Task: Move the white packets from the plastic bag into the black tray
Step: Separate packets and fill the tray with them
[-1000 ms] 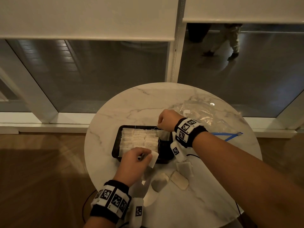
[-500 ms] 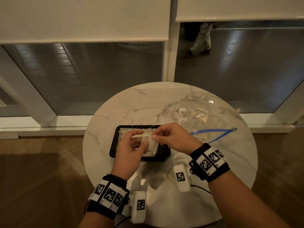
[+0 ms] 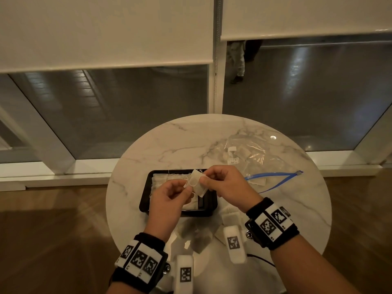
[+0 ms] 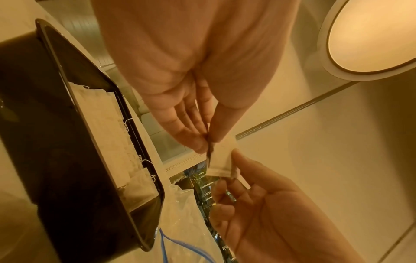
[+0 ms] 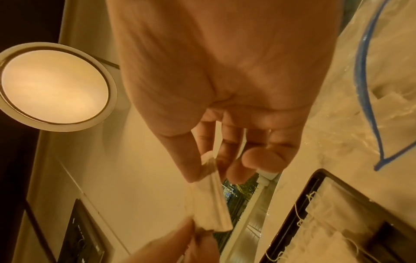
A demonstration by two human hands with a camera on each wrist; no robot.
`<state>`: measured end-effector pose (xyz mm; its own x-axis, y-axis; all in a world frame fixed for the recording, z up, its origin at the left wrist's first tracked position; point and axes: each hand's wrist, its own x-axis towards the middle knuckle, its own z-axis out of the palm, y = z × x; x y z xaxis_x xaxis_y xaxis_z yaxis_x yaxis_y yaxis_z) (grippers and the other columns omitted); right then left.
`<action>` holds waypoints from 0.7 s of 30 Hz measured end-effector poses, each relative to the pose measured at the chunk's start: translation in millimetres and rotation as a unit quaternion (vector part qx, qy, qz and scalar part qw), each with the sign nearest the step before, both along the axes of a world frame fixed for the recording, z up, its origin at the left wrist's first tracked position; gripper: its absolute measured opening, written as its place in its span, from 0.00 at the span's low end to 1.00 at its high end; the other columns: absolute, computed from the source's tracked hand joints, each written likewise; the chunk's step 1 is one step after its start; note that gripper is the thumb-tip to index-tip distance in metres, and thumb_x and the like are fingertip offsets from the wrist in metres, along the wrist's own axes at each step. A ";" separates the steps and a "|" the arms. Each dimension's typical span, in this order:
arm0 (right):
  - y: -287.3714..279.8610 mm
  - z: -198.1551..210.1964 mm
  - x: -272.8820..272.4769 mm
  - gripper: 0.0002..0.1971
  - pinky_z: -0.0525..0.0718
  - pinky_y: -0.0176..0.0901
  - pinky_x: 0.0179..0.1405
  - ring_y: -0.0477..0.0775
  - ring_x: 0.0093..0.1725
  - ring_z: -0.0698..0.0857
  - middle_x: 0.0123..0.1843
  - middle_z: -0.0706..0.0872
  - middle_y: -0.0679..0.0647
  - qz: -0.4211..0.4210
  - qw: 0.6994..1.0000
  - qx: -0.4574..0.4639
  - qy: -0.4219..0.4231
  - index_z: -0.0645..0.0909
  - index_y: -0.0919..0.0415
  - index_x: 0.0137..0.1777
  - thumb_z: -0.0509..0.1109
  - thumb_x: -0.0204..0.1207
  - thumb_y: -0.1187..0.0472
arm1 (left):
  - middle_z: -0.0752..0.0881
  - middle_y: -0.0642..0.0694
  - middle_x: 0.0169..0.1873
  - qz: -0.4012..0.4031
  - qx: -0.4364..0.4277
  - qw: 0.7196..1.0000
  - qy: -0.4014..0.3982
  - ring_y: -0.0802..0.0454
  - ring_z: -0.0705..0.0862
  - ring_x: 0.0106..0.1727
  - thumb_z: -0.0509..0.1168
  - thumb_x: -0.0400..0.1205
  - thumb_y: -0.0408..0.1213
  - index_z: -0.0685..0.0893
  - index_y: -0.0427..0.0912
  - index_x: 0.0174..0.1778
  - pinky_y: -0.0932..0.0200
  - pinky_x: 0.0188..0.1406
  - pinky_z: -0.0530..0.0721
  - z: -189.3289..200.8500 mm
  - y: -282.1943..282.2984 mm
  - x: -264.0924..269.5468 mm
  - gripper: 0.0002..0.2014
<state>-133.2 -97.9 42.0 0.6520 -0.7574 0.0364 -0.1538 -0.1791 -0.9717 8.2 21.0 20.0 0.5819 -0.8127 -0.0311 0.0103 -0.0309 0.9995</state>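
A white packet (image 3: 197,184) with a thin string hangs just above the black tray (image 3: 145,201), pinched from both sides. My left hand (image 3: 188,188) pinches its left edge between thumb and fingers. My right hand (image 3: 203,179) pinches its upper right corner. The left wrist view shows the packet (image 4: 221,157) between the two hands, with the tray (image 4: 74,99) beside them. In the right wrist view the packet (image 5: 209,201) hangs from my right fingertips. Several white packets (image 3: 162,179) fill the tray. The clear plastic bag (image 3: 255,158) with a blue zip lies at the right and holds a few packets.
Loose packets (image 3: 200,240) lie on the round marble table (image 3: 169,145) between my wrists, near its front edge. The bag's blue zip strip (image 3: 275,177) lies open to the right of the tray. Windows and white blinds stand behind the table.
A second ago my right hand was at the tray's far right corner and my left held a packet at its near edge. Both hands have since met above the tray on one packet.
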 end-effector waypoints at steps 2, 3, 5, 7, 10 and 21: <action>-10.1 0.0 1.7 0.03 0.81 0.32 0.37 0.41 0.36 0.86 0.38 0.90 0.48 -0.023 0.999 -0.028 0.034 0.90 0.56 0.44 0.76 0.79 0.60 | 0.92 0.49 0.44 0.020 0.048 0.996 -0.069 0.52 0.91 0.47 0.73 0.82 0.38 0.88 0.47 0.54 0.56 0.49 0.90 -3.6 -0.3 1.9 0.06; -16.7 -0.6 2.7 0.04 0.81 0.33 0.39 0.42 0.37 0.86 0.38 0.90 0.47 -0.032 0.995 -0.060 0.075 0.89 0.54 0.42 0.76 0.78 0.58 | 0.90 0.54 0.46 0.028 0.092 0.984 -0.153 0.57 0.89 0.47 0.73 0.82 0.43 0.88 0.50 0.54 0.57 0.49 0.89 -6.8 -0.7 5.2 0.07; -27.2 -0.9 5.5 0.06 0.78 0.32 0.38 0.39 0.38 0.84 0.38 0.88 0.44 -0.008 0.975 -0.121 0.187 0.87 0.50 0.39 0.76 0.78 0.54 | 0.87 0.62 0.48 0.023 0.184 0.925 -0.331 0.62 0.86 0.47 0.71 0.81 0.52 0.87 0.56 0.54 0.55 0.50 0.88 -10.1 -1.3 11.5 0.08; -36.0 -2.6 11.7 0.05 0.77 0.32 0.38 0.41 0.40 0.84 0.38 0.86 0.43 0.032 0.956 -0.139 0.256 0.87 0.50 0.41 0.76 0.78 0.54 | 0.88 0.62 0.52 -0.005 0.243 0.885 -0.398 0.60 0.85 0.51 0.69 0.81 0.56 0.87 0.58 0.57 0.52 0.54 0.88 -8.9 -6.6 17.5 0.12; -46.8 -8.3 23.8 0.03 0.77 0.30 0.37 0.46 0.45 0.85 0.42 0.86 0.46 0.047 0.936 -0.153 0.315 0.88 0.55 0.49 0.75 0.79 0.58 | 0.88 0.58 0.58 -0.094 0.336 0.849 -0.397 0.55 0.84 0.59 0.66 0.81 0.61 0.86 0.58 0.62 0.52 0.64 0.81 -8.7 -15.9 20.5 0.18; -76.1 -22.7 63.9 0.09 0.87 0.45 0.48 0.57 0.50 0.87 0.55 0.89 0.56 0.101 0.838 -0.207 0.495 0.88 0.59 0.55 0.72 0.77 0.66 | 0.71 0.39 0.79 -0.238 0.437 0.752 -0.431 0.35 0.61 0.83 0.41 0.87 0.63 0.76 0.62 0.76 0.24 0.82 0.41 -32.7 -39.7 -17.6 0.28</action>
<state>-69.3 -174.0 19.2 0.6316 -0.6834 -0.3660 -0.7733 -0.5887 -0.2354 -9.4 -18.7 -12.7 0.3411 -0.8234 -0.4535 -0.8510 -0.4754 0.2231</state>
